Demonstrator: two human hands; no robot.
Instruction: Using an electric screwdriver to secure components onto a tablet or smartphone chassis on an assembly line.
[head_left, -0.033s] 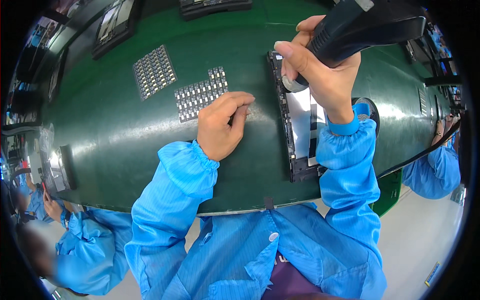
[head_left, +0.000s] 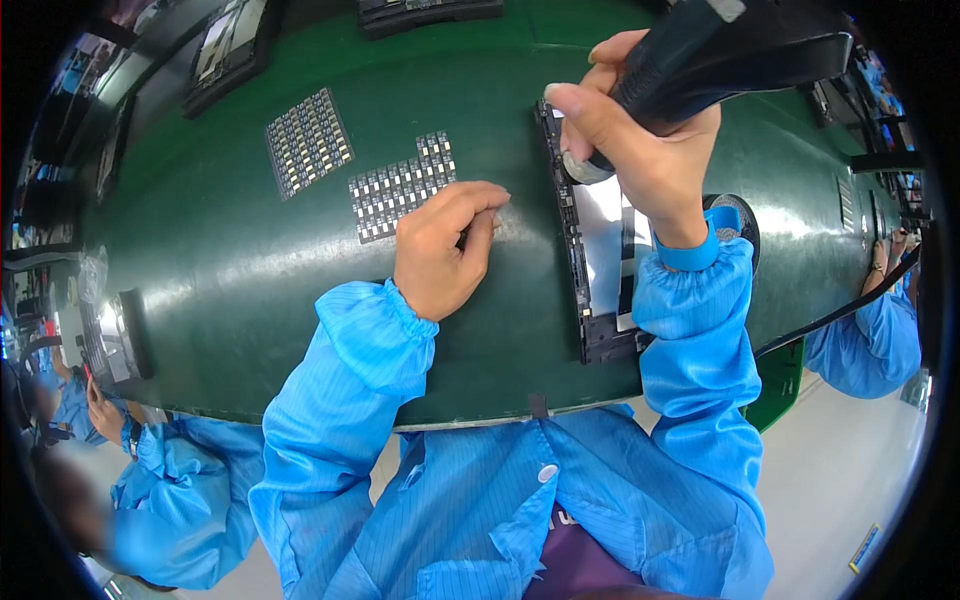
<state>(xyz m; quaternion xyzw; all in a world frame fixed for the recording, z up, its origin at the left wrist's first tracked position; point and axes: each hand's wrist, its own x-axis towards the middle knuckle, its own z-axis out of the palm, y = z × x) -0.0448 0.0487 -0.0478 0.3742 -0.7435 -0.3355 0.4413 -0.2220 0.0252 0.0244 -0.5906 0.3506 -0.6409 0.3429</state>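
Observation:
My right hand (head_left: 655, 155) is wrapped round a bulky black handheld device (head_left: 720, 70) with a broad head; its exact kind does not show. A grey rounded piece (head_left: 587, 168) sits by my fingertips. Under that hand lies an opened black tablet-like unit (head_left: 600, 270), with silvery panels inside and a strip of small parts along its left edge. My left hand (head_left: 445, 250) hovers over or rests on the table left of the unit, thumb and fingers pinched together; whatever may be between them is too small to see. Beside it lies a sheet of small black-and-white pieces (head_left: 378, 205).
A second sheet of small pieces (head_left: 308, 143) lies farther left on the green table (head_left: 250, 330). More black units (head_left: 228, 50) line the far edge. A round dark object (head_left: 742, 225) is beside my right wrist. Co-workers in blue sleeves (head_left: 865, 345) sit at both sides.

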